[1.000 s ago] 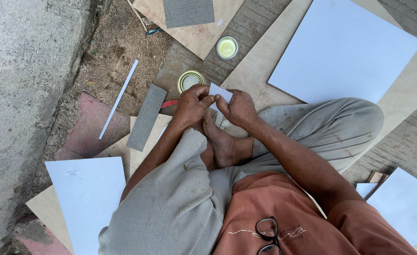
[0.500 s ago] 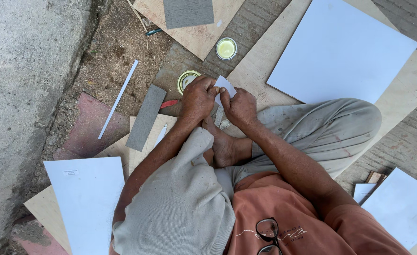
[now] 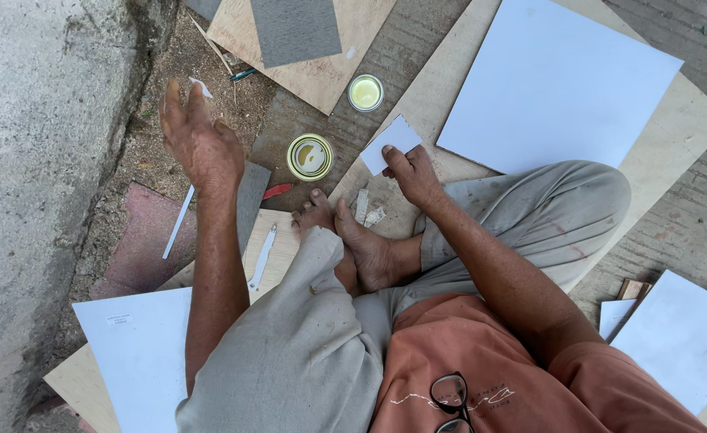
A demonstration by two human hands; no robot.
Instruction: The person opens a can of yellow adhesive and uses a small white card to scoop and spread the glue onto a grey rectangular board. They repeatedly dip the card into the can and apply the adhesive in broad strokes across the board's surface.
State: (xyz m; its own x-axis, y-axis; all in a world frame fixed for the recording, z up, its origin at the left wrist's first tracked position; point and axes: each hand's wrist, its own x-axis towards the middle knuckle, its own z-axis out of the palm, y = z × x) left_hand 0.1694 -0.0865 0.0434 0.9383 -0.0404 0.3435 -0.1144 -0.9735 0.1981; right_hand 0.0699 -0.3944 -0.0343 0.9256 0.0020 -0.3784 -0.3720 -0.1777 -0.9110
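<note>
While the right hand [image 3: 411, 172] rests low on a plywood sheet [image 3: 434, 96], its fingers [image 3: 393, 157] pinch the near corner of a small white laminate piece [image 3: 391, 143], which lies flat on that sheet just right of an open round tin of yellowish adhesive [image 3: 309, 156]. A second, smaller tin or lid [image 3: 365, 92] with pale yellow contents sits a little farther away, near the laminate piece but apart from it. Just near of the piece, a few small torn scraps [image 3: 367, 210] lie by the person's bare feet [image 3: 353, 240], which are crossed on the ground.

Out to the left, the left hand [image 3: 197, 140] is raised over the dirt, fingers [image 3: 173, 104] spread loosely and holding nothing that can be made out; a tiny white chip [image 3: 202, 86] shows just beyond the fingertips, and whether it touches them cannot be told. Beneath this hand a grey laminate strip [image 3: 249, 200] lies on the ground, with a thin white strip [image 3: 177, 224] to its left over a reddish paving slab [image 3: 141, 240] and a small red object [image 3: 276, 191] to its right. A white-handled tool [image 3: 262, 256] lies on a plywood board near the left knee.

A large white laminate sheet [image 3: 562, 80] covers the far right of the plywood. More white sheets lie at near left [image 3: 133, 353] and near right [image 3: 682, 337], and a grey laminate rectangle [image 3: 293, 28] rests on another board at the far edge. Folded eyeglasses [image 3: 454, 401] hang at the collar of the orange shirt
</note>
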